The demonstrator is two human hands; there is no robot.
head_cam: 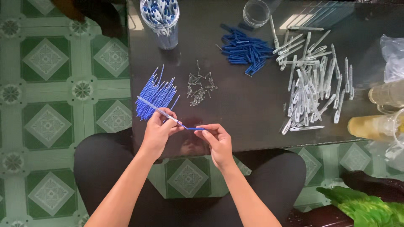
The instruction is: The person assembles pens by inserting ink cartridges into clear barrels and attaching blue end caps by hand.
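My left hand [159,131] grips a clear pen barrel [156,109] that slants up to the left over the dark glass table [244,105]. My right hand [216,141] pinches a small blue pen part [196,128] right at the barrel's lower tip, above the table's near edge. Just beyond my left hand lies a fan of thin blue refills [156,94]. A scatter of small metal springs [200,87] sits right of them.
A heap of blue caps [247,50] and a large spread of clear barrels [311,80] lie further right. A clear cup of finished pens [162,19] and an empty cup [256,11] stand at the back. Cups and plastic bags [389,105] crowd the right edge. Green tiled floor surrounds the table.
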